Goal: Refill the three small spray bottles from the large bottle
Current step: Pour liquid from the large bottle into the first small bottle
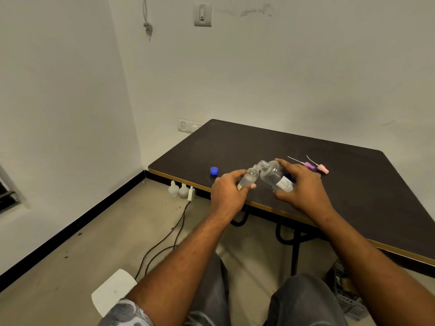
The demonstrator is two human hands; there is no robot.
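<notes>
Right hand (299, 184) fingers grip tilted large bottle (273, 174), mouth at small bottle (250, 177) pinched in left hand (229, 188) fingers.

large clear bottle (273, 175) tilted, uncapped mouth over small open bottle (250, 177).

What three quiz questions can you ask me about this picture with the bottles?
1. True or false: the left hand holds the small bottle.
2. The right hand tilts the large bottle toward: A) a cup B) the small bottle C) a bowl.
3. Fill in: the cap lying on the table is coloured ___.

Key: 1 true; 2 B; 3 blue.
</notes>
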